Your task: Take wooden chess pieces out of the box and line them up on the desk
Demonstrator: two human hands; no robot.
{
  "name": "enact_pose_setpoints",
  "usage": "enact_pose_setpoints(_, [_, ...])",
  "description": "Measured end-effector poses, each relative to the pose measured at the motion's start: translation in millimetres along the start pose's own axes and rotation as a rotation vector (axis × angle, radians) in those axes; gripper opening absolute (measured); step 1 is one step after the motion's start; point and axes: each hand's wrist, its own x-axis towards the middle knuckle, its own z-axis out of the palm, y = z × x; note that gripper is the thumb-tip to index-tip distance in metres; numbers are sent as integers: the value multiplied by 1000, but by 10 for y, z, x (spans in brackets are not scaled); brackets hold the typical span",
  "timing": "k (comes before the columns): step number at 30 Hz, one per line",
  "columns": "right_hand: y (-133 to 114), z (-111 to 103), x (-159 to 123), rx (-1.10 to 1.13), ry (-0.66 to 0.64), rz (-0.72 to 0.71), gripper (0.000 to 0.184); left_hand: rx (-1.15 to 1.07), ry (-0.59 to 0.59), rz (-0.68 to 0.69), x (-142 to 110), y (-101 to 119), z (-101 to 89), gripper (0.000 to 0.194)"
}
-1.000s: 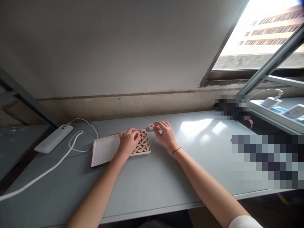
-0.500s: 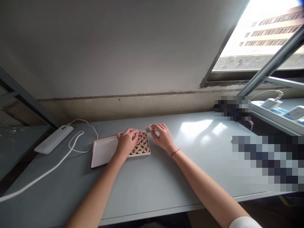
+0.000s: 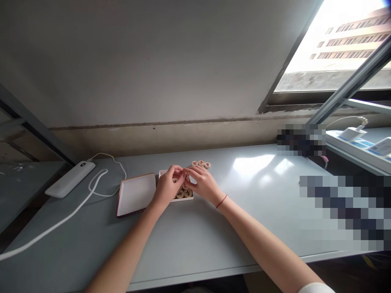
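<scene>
Xiangqi pieces (image 3: pixel 200 163) beyond the tray (image 3: pixel 160 173) now number three.

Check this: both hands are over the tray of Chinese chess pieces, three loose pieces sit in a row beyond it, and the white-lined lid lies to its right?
Wrong side: the head view shows the white-lined lid to the left of the tray of Chinese chess pieces. The left hand and right hand are over the tray, with three loose pieces in a row beyond it.
</scene>
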Motion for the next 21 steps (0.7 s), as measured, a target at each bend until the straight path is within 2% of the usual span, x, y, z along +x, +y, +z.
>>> enact_pose_setpoints(2, [68, -24, -7, 28, 58, 76, 26, 13, 8, -16, 4, -22, -21, 14])
enact_pose_setpoints(6, [342, -109, -53, 70, 212, 380, 27, 73, 39, -19, 8, -74, -81, 17])
enact_pose_setpoints(9, [557, -157, -104, 58, 242, 530, 24, 88, 42, -21, 6, -78, -125, 18])
enact_pose_setpoints(14, [742, -113, -172, -42, 202, 543, 27, 115, 48, -13, 10, -55, -169, 18])
enact_pose_setpoints(21, [812, -35, -229, -122, 129, 538, 24, 154, 43, -7, 19, -78, -155, 18])
